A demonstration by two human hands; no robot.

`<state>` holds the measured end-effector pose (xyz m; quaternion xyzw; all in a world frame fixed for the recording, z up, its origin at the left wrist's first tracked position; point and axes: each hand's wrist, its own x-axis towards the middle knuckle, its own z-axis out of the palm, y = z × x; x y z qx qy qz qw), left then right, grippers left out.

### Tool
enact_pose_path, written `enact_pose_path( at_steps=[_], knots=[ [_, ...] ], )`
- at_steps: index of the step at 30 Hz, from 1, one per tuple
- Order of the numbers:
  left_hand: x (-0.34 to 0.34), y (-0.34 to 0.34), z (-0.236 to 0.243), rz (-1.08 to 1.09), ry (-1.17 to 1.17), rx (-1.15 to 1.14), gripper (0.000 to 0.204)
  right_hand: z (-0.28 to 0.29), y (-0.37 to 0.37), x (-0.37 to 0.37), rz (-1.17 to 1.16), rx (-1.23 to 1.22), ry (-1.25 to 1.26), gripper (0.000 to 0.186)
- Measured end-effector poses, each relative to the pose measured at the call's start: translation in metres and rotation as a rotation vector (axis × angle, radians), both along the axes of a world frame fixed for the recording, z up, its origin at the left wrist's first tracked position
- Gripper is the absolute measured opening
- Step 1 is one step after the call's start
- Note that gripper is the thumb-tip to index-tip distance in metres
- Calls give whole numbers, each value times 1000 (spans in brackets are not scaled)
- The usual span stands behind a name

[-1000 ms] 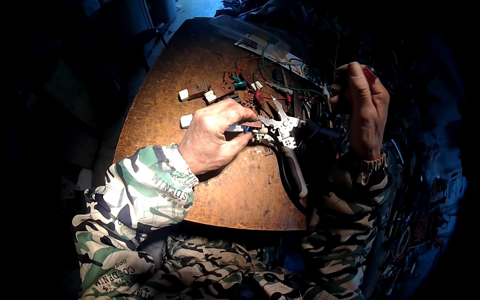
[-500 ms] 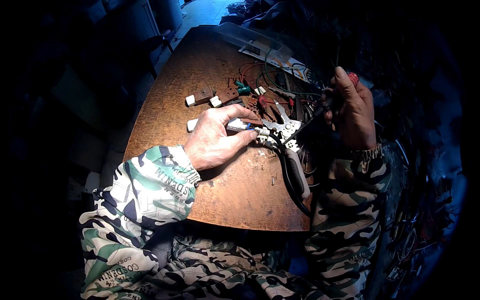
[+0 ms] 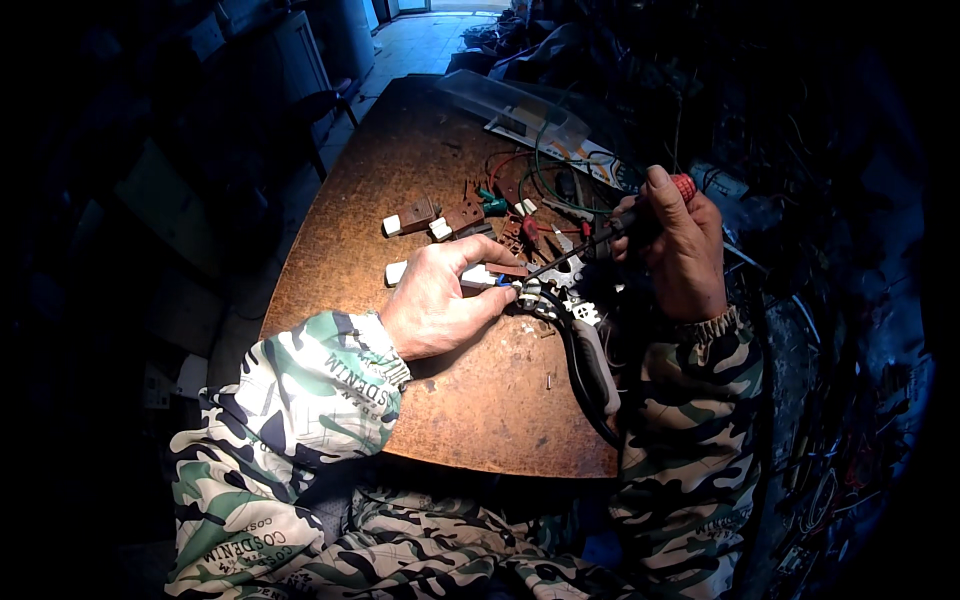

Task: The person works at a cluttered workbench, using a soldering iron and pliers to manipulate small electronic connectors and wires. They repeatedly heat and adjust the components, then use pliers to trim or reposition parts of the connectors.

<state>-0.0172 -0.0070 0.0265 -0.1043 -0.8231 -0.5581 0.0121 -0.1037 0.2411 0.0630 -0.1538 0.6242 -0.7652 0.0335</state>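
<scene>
My left hand (image 3: pixel 440 298) is closed around a brown and white electrical connector (image 3: pixel 507 270), pressed down on the table. Its white end (image 3: pixel 396 273) sticks out left of the hand, and a bit of blue wire shows by the thumb. A black cable (image 3: pixel 577 372) runs from near the connector toward the table's front edge. In my right hand (image 3: pixel 683 250) is a screwdriver (image 3: pixel 577 256) with a red handle end, its shaft slanting down left to the connector beside my left fingertips. Wire strippers (image 3: pixel 597 378) with grey-black handles lie just right of it.
Two more brown and white connectors (image 3: pixel 409 219) lie beyond my left hand. Near them are a green piece (image 3: pixel 494 206), a red clip (image 3: pixel 530 230) and loose wires. A clear plastic tray (image 3: pixel 500 100) lies at the far edge. Small screws (image 3: pixel 548 381) dot the wooden table (image 3: pixel 330 260).
The screwdriver has swung so its tip now meets the connector by my left fingertips; my right hand has moved slightly left and lower in view. My left hand keeps its grip.
</scene>
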Motion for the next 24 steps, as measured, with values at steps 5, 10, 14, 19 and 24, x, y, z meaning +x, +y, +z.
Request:
enact_pose_path(
  at_steps=[5,10,14,19,24],
  knots=[
    [0,-2,-4,23,-6,12,32,1,-3,3,34,33,101,31],
    [-1,-1,-1,32,-40,2,31,8,-6,14,48,81,278,27],
    [-6,-5,-2,12,1,-49,35,9,-9,16,-9,104,454,27],
    [-6,-8,-9,26,-9,-56,34,11,-13,23,-9,165,521,23],
    [-6,-5,-3,20,-46,-50,34,12,-14,27,15,131,509,22]
  ],
)
